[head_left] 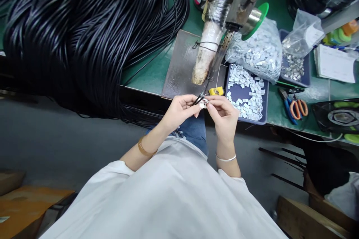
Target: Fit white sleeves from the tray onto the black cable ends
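My left hand [182,111] pinches the end of a thin black cable [198,99], close to the front edge of the bench. Facing it, my right hand [226,115] has thumb and index finger closed on a small pale, shiny piece [203,105] at the cable end. The fingertips of both hands almost meet there, so they partly hide the joint. Just beyond the right fingers sits a small yellow block [215,91]. A blue tray [266,108] of small white rectangular pieces [248,110] stands beside my right hand.
Large coils of black cable [92,41] cover the left of the bench. A soldering stand with a solder spool [255,21] and a wrapped duct [206,50] hang over a dark plate [175,67]. Pliers [289,106], scissors [298,108], a bag of pieces [258,48] and a fan [339,116] lie right.
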Demonstrator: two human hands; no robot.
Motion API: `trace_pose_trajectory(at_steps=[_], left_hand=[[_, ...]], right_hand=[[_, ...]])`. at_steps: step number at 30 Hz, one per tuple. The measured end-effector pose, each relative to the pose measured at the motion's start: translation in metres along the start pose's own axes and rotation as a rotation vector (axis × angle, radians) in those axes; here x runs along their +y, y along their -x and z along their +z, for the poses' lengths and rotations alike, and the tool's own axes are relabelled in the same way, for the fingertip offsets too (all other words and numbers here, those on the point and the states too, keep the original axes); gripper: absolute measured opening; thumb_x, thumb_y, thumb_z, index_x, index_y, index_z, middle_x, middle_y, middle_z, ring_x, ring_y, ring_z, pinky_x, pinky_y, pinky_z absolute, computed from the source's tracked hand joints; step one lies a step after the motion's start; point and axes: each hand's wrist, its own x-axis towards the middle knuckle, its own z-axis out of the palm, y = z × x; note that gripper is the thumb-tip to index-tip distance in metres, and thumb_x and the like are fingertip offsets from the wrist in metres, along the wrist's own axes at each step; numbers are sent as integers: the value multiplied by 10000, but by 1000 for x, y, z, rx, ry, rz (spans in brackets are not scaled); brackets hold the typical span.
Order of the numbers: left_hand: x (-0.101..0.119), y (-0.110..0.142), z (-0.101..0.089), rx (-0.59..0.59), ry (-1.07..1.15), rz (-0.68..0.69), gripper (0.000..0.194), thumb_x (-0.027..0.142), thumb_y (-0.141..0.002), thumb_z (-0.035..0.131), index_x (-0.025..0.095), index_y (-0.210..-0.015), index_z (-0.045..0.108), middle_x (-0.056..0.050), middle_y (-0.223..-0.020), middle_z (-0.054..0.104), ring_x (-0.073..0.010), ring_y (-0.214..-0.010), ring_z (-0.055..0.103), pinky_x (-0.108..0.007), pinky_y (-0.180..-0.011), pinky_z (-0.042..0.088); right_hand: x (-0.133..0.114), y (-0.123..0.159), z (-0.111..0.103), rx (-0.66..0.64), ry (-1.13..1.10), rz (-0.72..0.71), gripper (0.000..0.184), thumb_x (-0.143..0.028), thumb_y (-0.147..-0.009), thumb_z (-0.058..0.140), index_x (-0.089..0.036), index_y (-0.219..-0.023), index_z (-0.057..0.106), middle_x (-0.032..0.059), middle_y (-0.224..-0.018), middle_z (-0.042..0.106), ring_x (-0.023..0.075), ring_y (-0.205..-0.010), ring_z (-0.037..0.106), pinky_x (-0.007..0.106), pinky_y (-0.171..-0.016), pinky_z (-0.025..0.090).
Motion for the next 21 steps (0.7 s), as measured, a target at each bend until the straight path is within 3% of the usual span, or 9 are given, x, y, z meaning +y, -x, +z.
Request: trace_pose_trajectory(at_steps=[7,10,15,17,21], left_hand=[[1,-1,2,-5,-79,8,309,362,-668,857,126,-702,660,27,-590,578,-55,-519,496,-195,-522,411],[0,-1,1,-30,-121,-8,326,385,-687,838,130,-666,636,32,-575,554,-57,-512,479,-200,-520,409],[-3,-1,-4,-84,-220,-32,321,386,-767,777,130,-646,627,23,-533,541,-68,-518,472,-207,-534,387],[-3,0,-7,-111,-214,-39,322,368,-801,749,127,-626,626,15,-527,545,-69,-524,470,-208,-538,379],[1,2,-11,-193,-178,-16,277,315,-815,736,121,-628,671,-1,-574,578,-73,-556,482,-209,-542,383]], right_hand=[[2,1,-5,1,27,-62,57,-214,-864,686,-250,-871,730,21,-974,741,153,-907,712,304,-758,615],[0,2,-9,-13,147,-119,74,-214,-877,668,-255,-895,727,27,-987,749,166,-912,717,326,-758,625],[-6,4,-15,-58,382,-275,130,-168,-880,645,-255,-933,725,39,-1016,759,183,-949,717,390,-890,608],[-6,4,-14,-61,329,-237,123,-168,-877,649,-253,-924,725,38,-1019,755,176,-948,715,366,-863,613],[4,0,-8,-77,3,-25,50,-243,-866,678,-226,-828,706,37,-981,743,168,-908,724,336,-801,633]])
